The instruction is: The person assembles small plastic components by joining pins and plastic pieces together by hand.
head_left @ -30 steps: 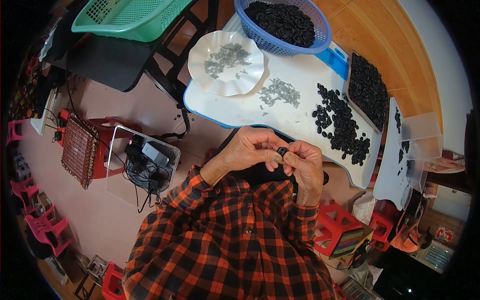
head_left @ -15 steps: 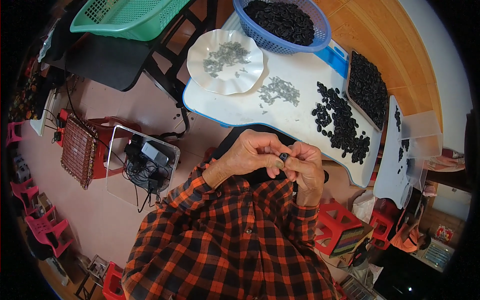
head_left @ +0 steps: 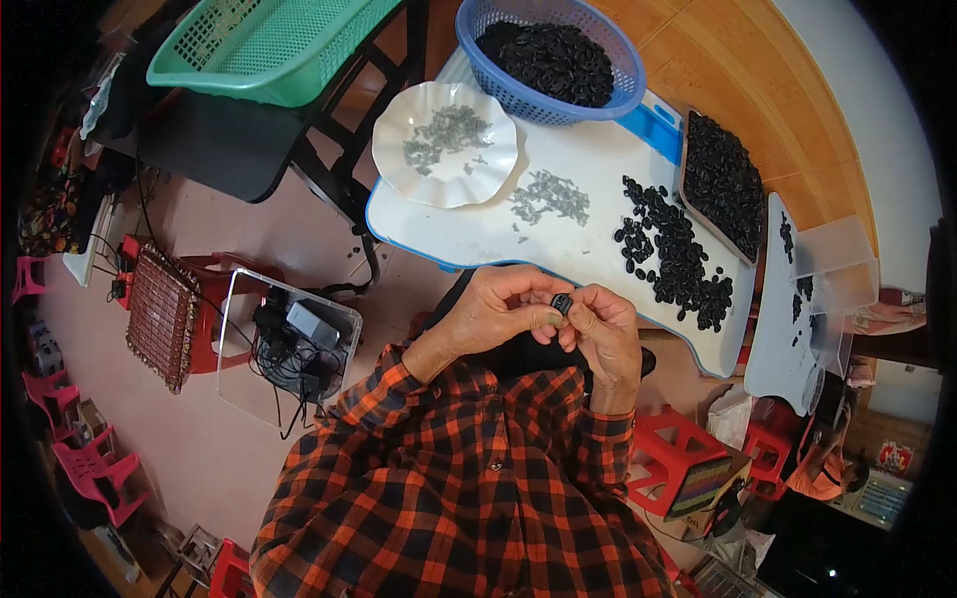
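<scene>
Between my two hands, just off the table's near edge, is a small black oval plastic piece (head_left: pixel 561 302). My left hand (head_left: pixel 498 311) pinches it from the left with thumb and fingers. From the other side my right hand (head_left: pixel 605 329) grips it, thumb and forefinger pressed close. Beyond them, small clear pieces (head_left: pixel 551 197) lie scattered on the white table (head_left: pixel 469 234). More of these clear pieces sit in a white wavy-rimmed plate (head_left: pixel 394 179). To the right spreads a loose heap of black oval pieces (head_left: pixel 678 254).
A blue basket (head_left: pixel 623 85) full of black pieces stands at the table's back, and a tray (head_left: pixel 726 179) of them at the right. Far left is a green basket (head_left: pixel 299 80). A clear bin (head_left: pixel 239 389) with cables stands on the floor, left of me.
The black piece has turned in my fingers, and more of its face shows. Both hands stay close together around it. The whole view has shifted slightly.
</scene>
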`<state>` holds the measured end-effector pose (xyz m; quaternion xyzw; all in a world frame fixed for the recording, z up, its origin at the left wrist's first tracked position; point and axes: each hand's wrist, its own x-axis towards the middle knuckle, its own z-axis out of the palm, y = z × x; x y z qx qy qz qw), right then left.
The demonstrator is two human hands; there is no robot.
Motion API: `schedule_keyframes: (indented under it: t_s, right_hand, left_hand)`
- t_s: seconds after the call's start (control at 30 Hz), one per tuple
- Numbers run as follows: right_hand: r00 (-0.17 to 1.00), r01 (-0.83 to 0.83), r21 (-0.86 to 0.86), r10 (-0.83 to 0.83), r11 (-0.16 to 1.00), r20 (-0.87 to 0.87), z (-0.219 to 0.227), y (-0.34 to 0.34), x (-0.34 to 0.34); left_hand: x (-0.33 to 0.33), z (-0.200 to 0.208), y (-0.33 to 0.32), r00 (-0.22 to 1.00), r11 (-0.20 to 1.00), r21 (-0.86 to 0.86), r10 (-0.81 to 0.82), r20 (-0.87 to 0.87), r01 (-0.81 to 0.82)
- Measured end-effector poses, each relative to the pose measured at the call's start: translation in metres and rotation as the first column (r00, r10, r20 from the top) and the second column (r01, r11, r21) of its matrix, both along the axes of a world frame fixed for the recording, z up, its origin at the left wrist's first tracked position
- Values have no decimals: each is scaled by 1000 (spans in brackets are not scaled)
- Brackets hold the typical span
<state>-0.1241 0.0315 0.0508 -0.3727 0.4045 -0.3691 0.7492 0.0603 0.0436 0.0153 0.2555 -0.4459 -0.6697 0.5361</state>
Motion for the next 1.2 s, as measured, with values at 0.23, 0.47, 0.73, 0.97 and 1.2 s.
schedule_keyframes:
  t_s: [0.23,0.47,0.73,0.97,1.2]
  right_hand:
    - [993,51,-43,-56,998,-109,-6,2,-1]
    - [972,108,-50,-116,993,-206,-8,7,-7]
    - [959,107,-85,-126,991,-255,-11,7,0]
    - [930,79,-109,-113,991,-349,-18,2,8]
    - [773,21,-195,-139,981,-619,-26,0,6]
  left_hand:
    - [1,-3,-15,998,998,66,-24,50,21]
    - [19,36,-100,888,937,-81,349,298,-341]
    - [21,14,-155,755,760,-82,649,94,-644]
    - [11,-26,-55,879,899,117,374,296,-422]
    - [1,-35,0,897,973,-105,230,376,-205]
